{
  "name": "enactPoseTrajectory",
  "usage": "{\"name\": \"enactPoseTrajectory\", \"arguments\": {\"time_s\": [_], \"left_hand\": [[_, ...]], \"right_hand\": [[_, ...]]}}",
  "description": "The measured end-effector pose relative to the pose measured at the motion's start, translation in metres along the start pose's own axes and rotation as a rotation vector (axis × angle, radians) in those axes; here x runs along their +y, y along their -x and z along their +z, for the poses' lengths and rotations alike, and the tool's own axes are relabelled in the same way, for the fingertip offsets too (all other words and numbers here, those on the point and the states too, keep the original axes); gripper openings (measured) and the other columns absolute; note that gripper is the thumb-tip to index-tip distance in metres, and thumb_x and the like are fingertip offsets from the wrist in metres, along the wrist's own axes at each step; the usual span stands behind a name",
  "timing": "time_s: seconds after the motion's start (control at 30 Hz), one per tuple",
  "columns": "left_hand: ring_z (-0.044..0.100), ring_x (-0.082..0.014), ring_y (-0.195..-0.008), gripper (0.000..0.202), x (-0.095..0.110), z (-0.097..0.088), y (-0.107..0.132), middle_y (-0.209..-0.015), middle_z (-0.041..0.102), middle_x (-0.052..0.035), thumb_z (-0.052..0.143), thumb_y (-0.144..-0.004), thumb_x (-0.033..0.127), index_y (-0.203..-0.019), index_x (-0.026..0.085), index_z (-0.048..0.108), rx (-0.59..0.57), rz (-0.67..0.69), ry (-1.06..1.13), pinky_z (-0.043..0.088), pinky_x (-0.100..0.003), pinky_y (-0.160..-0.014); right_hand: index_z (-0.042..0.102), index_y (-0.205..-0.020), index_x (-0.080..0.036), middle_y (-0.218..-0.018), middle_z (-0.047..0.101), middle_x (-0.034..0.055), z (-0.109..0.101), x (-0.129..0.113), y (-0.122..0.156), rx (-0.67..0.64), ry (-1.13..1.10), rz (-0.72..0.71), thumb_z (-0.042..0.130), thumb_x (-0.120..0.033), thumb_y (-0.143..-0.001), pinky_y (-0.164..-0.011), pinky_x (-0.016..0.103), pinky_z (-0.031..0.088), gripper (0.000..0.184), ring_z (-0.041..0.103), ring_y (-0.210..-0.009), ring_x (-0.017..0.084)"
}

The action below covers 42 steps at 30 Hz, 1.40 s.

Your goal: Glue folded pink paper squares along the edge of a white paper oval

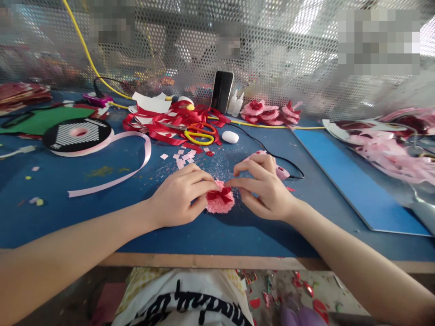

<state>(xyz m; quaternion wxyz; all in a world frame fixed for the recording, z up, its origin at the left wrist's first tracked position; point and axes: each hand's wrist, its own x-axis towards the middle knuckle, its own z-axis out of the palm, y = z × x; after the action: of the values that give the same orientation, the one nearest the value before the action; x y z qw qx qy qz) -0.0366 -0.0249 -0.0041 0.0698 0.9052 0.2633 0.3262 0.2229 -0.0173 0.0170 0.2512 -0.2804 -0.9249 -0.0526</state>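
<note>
A small pink pompom flower [217, 206] with a red ribbon bow [219, 194] on top rests on the blue table [102, 217]. My left hand [181, 197] is curled around its left side, fingers pinched on the bow. My right hand [263, 188] meets it from the right, thumb and forefinger pinched on the bow's right end. Behind my right hand lies a pink glue gun [282, 171] with a black cord.
A spool of pink ribbon [77, 134] trails a loose strip [136, 170] at left. Red ribbon scraps and yellow-handled scissors [200, 134] lie behind, with a phone [222, 90], finished pink flowers [268, 112] and a blue board [353, 181] at right. A mesh screen stands behind.
</note>
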Motion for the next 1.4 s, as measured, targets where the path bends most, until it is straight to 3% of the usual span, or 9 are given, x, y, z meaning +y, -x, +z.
{"name": "enactPoseTrajectory", "arguments": {"time_s": [0.07,0.2,0.37,0.7,0.83,0.97,1.03,1.2,1.4], "left_hand": [[0.057,-0.0253,-0.106,0.037,0.001,-0.002,0.001,-0.12,0.069,-0.0105,0.059,-0.091,0.022,-0.127,0.015,0.06,-0.027,-0.074,-0.004,0.047,-0.044,-0.099],[0.05,-0.0374,-0.125,0.098,-0.001,-0.001,0.004,-0.135,0.059,-0.0187,0.076,-0.074,0.056,-0.151,0.015,0.033,-0.213,-0.182,-0.047,0.044,-0.054,-0.104],[0.051,-0.0344,-0.125,0.085,-0.003,0.001,0.003,-0.131,0.061,-0.0162,0.073,-0.08,0.045,-0.149,0.017,0.032,-0.219,-0.185,-0.029,0.043,-0.053,-0.107],[0.057,-0.0328,-0.125,0.093,-0.002,0.001,0.003,-0.135,0.057,-0.0183,0.075,-0.078,0.035,-0.152,0.019,0.023,-0.058,-0.208,0.088,0.048,-0.053,-0.105],[0.057,-0.0321,-0.125,0.098,-0.002,0.003,0.003,-0.133,0.057,-0.017,0.077,-0.077,0.037,-0.154,0.022,0.018,0.048,-0.197,0.121,0.047,-0.053,-0.108],[0.058,-0.0312,-0.123,0.097,0.0,0.006,0.002,-0.133,0.058,-0.0155,0.078,-0.075,0.037,-0.152,0.022,0.021,0.14,-0.202,0.155,0.046,-0.052,-0.108],[0.06,-0.0307,-0.121,0.096,0.002,0.006,0.001,-0.132,0.06,-0.0144,0.079,-0.074,0.035,-0.151,0.023,0.023,0.158,-0.203,0.166,0.046,-0.051,-0.108],[0.062,-0.0273,-0.114,0.094,0.009,0.003,-0.002,-0.134,0.06,-0.012,0.08,-0.074,0.032,-0.149,0.025,0.025,0.157,-0.182,0.195,0.047,-0.048,-0.106],[0.061,-0.027,-0.116,0.092,0.013,-0.005,-0.014,-0.135,0.06,-0.0119,0.081,-0.073,0.031,-0.148,0.023,0.028,0.13,-0.192,0.21,0.05,-0.045,-0.104]], "right_hand": [[0.074,-0.113,-0.026,-0.113,0.064,0.0089,-0.001,0.001,0.0,-0.022,-0.019,0.036,0.058,-0.027,-0.088,-0.098,0.053,0.038,0.029,0.046,-0.108,0.03],[0.065,-0.131,-0.024,-0.133,0.059,0.013,-0.001,0.005,0.001,-0.103,0.035,0.065,0.066,-0.062,-0.083,-0.102,0.056,0.035,0.062,0.044,-0.119,0.034],[0.064,-0.132,-0.023,-0.147,0.053,0.0119,0.002,0.002,0.0,-0.215,0.058,0.065,0.067,-0.08,-0.071,-0.107,0.06,0.032,0.083,0.042,-0.126,0.037],[0.066,-0.121,-0.018,-0.137,0.059,0.0149,0.002,-0.009,-0.007,-0.148,-0.082,0.206,0.071,-0.066,-0.077,-0.108,0.058,0.036,0.065,0.045,-0.126,0.035],[0.069,-0.114,-0.021,-0.117,0.07,0.0091,-0.003,-0.008,-0.014,-0.079,-0.445,0.486,0.052,-0.057,-0.096,-0.101,0.046,0.045,0.043,0.058,-0.112,0.026],[0.075,-0.091,-0.016,-0.088,0.073,0.0093,-0.011,-0.008,-0.021,-0.047,-0.941,0.877,0.053,-0.066,-0.091,-0.076,0.035,0.049,0.054,0.066,-0.086,0.022],[0.074,-0.081,-0.015,-0.08,0.072,0.0088,-0.017,-0.007,-0.021,-0.039,-1.051,0.967,0.061,-0.065,-0.085,-0.068,0.031,0.045,0.052,0.063,-0.075,0.018],[0.071,-0.067,-0.015,-0.07,0.065,0.0035,-0.035,-0.005,-0.02,-0.068,-1.082,0.967,0.078,-0.056,-0.073,-0.064,0.03,0.038,0.041,0.049,-0.063,0.011],[0.074,-0.064,-0.016,-0.066,0.064,0.0027,-0.054,0.002,-0.024,-0.158,-1.128,0.976,0.082,-0.049,-0.069,-0.061,0.029,0.034,0.034,0.046,-0.061,0.01]]}}
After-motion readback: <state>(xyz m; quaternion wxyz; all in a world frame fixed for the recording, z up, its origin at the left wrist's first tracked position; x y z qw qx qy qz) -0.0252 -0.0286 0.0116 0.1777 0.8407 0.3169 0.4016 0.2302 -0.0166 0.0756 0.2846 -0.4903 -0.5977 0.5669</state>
